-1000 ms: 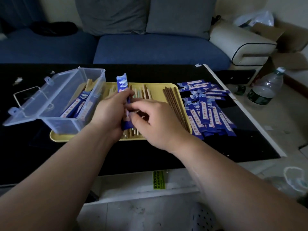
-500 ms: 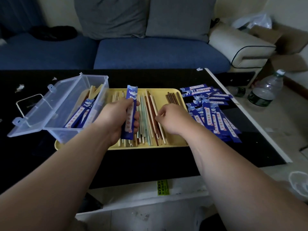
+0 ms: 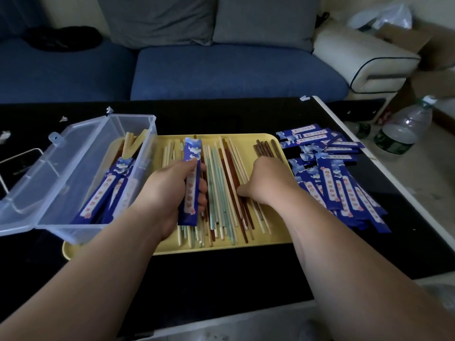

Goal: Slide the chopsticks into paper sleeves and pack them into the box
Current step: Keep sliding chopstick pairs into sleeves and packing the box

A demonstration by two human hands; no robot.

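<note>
My left hand (image 3: pixel 170 190) grips a blue paper sleeve (image 3: pixel 193 153), held upright over the yellow tray (image 3: pixel 246 247). Loose chopsticks (image 3: pixel 221 212) in cream, pale green and red-brown lie along the tray. My right hand (image 3: pixel 268 180) rests on them near the dark brown chopsticks (image 3: pixel 264 147). Its thumb touches a red-brown stick and its fingertips are hidden. The clear plastic box (image 3: pixel 73 168) stands open on the tray's left end and holds sleeved chopsticks (image 3: pixel 105 190). A pile of empty blue sleeves (image 3: pixel 339 180) lies to the right of the tray.
Everything sits on a black table (image 3: pixel 221 271) with a white edge on the right. A phone (image 3: pixel 14 163) lies left of the box. A water bottle (image 3: pixel 401 129) stands on the floor at the right, and a blue sofa (image 3: pixel 221 70) runs behind the table.
My right hand let go of the sleeve and moved right onto the loose chopsticks. My left hand keeps holding the sleeve in about the same place.
</note>
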